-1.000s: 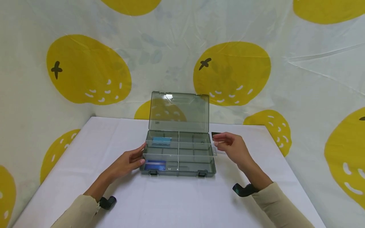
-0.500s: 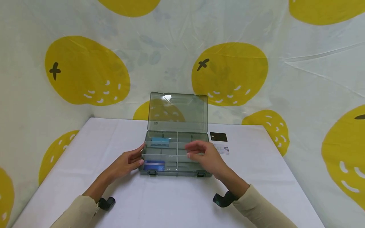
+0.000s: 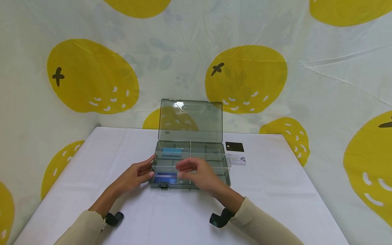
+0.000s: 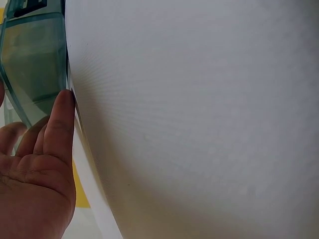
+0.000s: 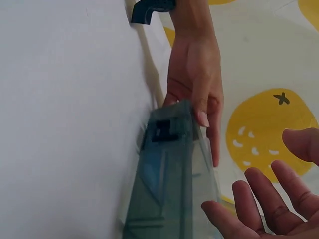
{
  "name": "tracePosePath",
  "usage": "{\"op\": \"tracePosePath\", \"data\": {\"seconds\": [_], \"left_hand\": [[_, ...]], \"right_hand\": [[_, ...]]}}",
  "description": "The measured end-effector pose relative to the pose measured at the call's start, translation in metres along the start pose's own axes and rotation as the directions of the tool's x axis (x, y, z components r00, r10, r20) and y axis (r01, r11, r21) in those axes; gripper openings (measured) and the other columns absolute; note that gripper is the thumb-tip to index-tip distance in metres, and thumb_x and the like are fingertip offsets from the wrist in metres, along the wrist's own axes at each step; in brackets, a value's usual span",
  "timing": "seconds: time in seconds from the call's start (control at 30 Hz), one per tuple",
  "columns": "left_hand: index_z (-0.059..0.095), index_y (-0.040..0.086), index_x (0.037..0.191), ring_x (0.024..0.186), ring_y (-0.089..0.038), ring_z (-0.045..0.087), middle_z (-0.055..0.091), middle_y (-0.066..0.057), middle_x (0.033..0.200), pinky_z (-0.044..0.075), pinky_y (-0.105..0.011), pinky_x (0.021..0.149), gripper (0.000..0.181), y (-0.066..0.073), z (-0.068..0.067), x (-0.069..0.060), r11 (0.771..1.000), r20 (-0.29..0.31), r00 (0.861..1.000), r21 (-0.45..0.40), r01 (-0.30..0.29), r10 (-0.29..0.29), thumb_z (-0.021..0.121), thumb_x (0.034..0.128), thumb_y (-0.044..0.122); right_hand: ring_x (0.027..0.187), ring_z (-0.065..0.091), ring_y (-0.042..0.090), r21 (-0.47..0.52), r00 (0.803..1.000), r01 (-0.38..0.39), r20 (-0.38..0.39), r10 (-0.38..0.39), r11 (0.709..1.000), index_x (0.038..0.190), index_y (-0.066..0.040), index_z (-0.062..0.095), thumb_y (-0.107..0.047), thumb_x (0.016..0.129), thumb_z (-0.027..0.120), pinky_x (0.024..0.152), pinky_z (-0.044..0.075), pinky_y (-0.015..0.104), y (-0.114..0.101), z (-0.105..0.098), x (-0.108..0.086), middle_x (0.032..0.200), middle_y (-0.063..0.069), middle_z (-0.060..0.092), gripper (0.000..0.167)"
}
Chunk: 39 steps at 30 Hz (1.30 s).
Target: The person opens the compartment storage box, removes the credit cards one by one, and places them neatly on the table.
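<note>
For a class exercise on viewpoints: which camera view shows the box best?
The head view: the box fits whole within the frame, lid raised, though the right hand hides part. The left wrist view shows only one end, cut off, by the left hand; the right wrist, its front and one latch, cut off.

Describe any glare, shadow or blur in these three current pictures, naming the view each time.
Head view: a small bright glare near the top edge of the see-through lid; left wrist view: a soft shadow on the white cloth beside the left hand; right wrist view: dim overall, the box looking soft and blurred.
</note>
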<state>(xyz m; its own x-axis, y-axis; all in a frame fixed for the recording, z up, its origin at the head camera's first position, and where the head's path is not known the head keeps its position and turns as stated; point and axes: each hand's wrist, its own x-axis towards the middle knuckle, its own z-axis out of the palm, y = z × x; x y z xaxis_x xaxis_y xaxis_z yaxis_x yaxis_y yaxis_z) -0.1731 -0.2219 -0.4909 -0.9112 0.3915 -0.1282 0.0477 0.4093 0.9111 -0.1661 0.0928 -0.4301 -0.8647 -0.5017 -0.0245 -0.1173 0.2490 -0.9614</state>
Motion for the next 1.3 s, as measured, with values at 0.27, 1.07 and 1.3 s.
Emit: {"op": "tracePosePath", "data": {"seconds": [0.27,1.07,1.3], "left_hand": [[0.020,0.019,0.171,0.157,-0.043,0.036,0.023,-0.014,0.177,0.041,-0.051,0.121,0.080,0.000,0.000,0.001,1.000,0.008,1.000,-0.011,-0.007,0.007,0.067,0.1061,0.021],[0.021,0.014,0.171,0.154,-0.047,0.039,0.026,-0.021,0.174,0.048,-0.043,0.118,0.079,-0.001,-0.001,0.000,0.999,0.010,0.999,0.001,-0.049,0.049,0.067,0.1066,0.021],[0.021,0.013,0.171,0.154,-0.049,0.038,0.027,-0.023,0.173,0.046,-0.048,0.119,0.078,0.000,-0.001,-0.002,0.998,0.016,0.998,-0.007,-0.055,0.056,0.065,0.1071,0.018]], "right_hand": [[0.113,0.072,0.021,0.084,0.998,-0.049,0.047,0.045,0.995,0.127,-0.008,0.073,-0.013,0.098,0.077,0.093,0.062,0.027,-0.001,0.023,0.013,0.130,0.019,0.074,0.029],[0.099,0.071,0.012,0.220,0.990,-0.131,-0.031,0.141,0.967,0.123,0.001,0.073,-0.009,0.097,0.078,0.090,0.062,0.024,0.001,0.052,0.029,0.122,0.018,0.076,0.028],[0.098,0.070,0.014,0.225,0.982,-0.116,-0.120,0.146,0.967,0.117,-0.003,0.076,-0.008,0.095,0.079,0.087,0.061,0.024,0.000,0.054,0.026,0.122,0.019,0.075,0.023]]}}
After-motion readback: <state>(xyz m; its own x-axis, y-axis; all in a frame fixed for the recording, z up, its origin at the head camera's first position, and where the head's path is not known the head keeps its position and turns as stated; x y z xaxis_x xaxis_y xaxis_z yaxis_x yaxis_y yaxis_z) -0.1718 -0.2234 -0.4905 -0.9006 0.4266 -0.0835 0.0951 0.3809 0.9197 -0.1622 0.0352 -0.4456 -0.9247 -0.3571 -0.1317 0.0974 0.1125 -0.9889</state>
